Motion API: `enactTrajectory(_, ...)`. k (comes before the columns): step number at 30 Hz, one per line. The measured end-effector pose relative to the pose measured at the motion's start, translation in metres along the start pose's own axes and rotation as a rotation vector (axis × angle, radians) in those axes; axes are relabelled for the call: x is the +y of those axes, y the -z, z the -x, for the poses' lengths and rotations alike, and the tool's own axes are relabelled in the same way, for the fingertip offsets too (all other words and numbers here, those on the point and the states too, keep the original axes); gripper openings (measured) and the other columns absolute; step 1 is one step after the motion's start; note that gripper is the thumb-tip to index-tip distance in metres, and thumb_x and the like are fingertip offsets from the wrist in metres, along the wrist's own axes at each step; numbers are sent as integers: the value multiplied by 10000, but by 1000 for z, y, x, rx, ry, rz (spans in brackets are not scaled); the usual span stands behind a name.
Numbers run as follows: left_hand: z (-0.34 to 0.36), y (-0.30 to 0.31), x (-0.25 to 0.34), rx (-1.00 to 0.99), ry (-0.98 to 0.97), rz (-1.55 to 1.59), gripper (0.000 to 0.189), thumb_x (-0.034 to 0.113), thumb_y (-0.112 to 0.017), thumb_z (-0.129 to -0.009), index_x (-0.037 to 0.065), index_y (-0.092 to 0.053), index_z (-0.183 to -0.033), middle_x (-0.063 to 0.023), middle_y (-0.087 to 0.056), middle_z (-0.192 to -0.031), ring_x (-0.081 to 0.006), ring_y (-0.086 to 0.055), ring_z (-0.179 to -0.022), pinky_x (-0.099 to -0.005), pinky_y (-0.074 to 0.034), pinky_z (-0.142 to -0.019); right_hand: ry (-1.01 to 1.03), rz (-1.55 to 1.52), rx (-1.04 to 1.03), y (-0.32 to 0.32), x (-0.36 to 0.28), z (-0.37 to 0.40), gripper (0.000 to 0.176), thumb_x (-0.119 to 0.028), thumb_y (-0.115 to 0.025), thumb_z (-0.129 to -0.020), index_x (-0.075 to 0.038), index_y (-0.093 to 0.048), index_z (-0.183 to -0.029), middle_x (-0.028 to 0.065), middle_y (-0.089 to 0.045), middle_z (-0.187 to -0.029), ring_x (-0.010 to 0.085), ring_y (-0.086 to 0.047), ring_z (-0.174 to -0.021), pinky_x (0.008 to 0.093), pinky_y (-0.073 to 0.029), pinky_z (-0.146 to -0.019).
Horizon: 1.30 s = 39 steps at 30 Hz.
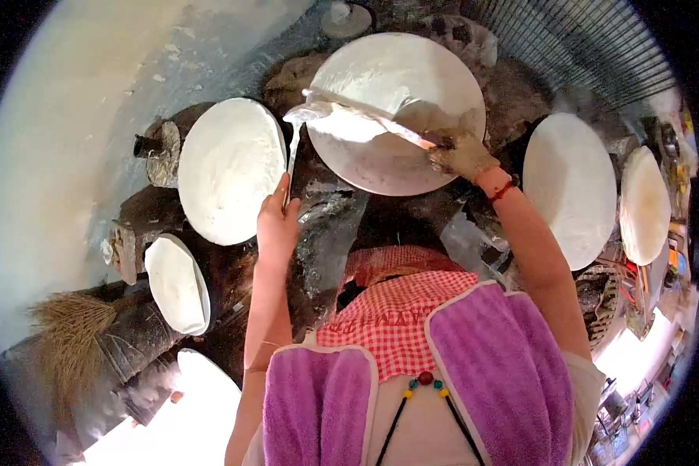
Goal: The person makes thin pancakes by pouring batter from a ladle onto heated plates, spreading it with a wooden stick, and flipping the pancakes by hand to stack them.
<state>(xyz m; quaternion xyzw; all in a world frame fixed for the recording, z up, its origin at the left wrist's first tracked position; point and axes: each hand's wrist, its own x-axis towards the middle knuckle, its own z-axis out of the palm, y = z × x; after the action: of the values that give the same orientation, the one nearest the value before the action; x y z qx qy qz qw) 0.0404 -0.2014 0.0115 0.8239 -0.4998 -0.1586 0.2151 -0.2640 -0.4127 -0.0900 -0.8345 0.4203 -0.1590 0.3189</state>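
Observation:
A large round pan-like disc (349, 167), coated in white, lies in front of me. My right hand (464, 153), in a soiled glove, is closed around the near end of a long flat paddle (377, 118). White material coats the paddle, which slants across the disc. My left hand (278, 221) grips the thin handle of a white-coated tool (293, 147). The head of that tool meets the paddle's far end at the disc's left rim. Just left of this hand stands another white round disc (229, 171).
More white discs stand at right (568, 190) and far right (643, 206). A smaller shallow white dish (177, 283) sits at lower left, near a straw broom (74, 334). A wire grid (575, 46) is at upper right, a wicker basket (598, 307) at right.

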Motion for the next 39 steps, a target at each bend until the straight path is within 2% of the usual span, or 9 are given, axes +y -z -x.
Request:
enactTrajectory(5,58,-6,-15,35,-147,73,480,59,-606,-860,64,-499,-1328,-207,-619,-971,-306,-593,-774,-349,-476,-700,-351,-316,-316,43,-60,58,358,-199,-633,-814,-103,-633,-1159,156,-659,-1080,302,-638,-977,371,-491,-879)
enactTrajectory(10,89,-8,-15,-219,-91,209,490,88,-613,-866,148,-501,-1340,-158,-605,-949,-250,-576,-743,-351,-470,-674,-275,-138,-114,2,-29,179,385,-230,-679,-789,-112,-643,-1153,151,-663,-1077,309,-642,-972,378,-493,-880)
enactTrajectory(16,31,-42,-36,-414,-364,448,481,113,-614,-870,149,-500,-1336,-105,-591,-854,-256,-544,-736,-342,-454,-680,-1058,-224,266,-131,-28,223,498,-403,-684,-801,-105,-615,-1194,135,-687,-1001,311,-650,-921,387,-488,-785)
enactTrajectory(19,38,7,-35,-396,-151,905,459,136,-569,-913,77,-460,-1355,-14,-542,-751,-128,-479,-594,-254,-406,-535,-738,-817,585,-136,-95,153,377,-200,-725,-808,-20,-578,-1105,79,-652,-873,205,-634,-694,317,-504,-584)
enactTrajectory(23,46,67,-75,-206,88,1184,441,176,-458,-973,5,-378,-1371,27,-394,-648,-35,-311,-435,-192,-258,-374,-420,-1004,310,-181,-164,56,412,-309,-720,-804,-36,-642,-1103,48,-663,-1035,149,-578,-944,286,-447,-857)
enactTrajectory(26,59,88,-114,49,263,1196,419,215,-411,-999,-19,-381,-1346,36,-320,-630,-45,-260,-419,-221,-227,-353,-782,-629,218,-189,-222,17,438,-325,-686,-831,-32,-619,-1149,134,-647,-1037,238,-608,-905,348,-482,-809)
enactTrajectory(30,99,99,-182,194,333,1243,366,176,-396,-1004,-11,-413,-1318,31,-339,-660,-44,-273,-443,-207,-243,-362,-834,-1382,184,-207,-203,66,388,-248,-671,-860,-61,-596,-1192,92,-658,-973,164,-615,-858,276,-492,-736)
enactTrajectory(32,119,101,-204,211,432,1250,361,187,-400,-1005,6,-422,-1317,30,-339,-649,-48,-274,-441,-226,-238,-360,-908,-1267,358,-173,-230,103,383,-258,-700,-837,-39,-590,-1130,49,-616,-733,113,-494,-469,261,-348,-394)
enactTrajectory(39,143,93,-220,256,458,1417,356,188,-403,-1006,0,-409,-1308,33,-315,-631,-50,-250,-424,-227,-221,-347,-978,-1033,386,-141,-93,165,288,-322,-666,-853,-74,-698,-996,37,-643,-776,135,-580,-643,299,-453,-568)
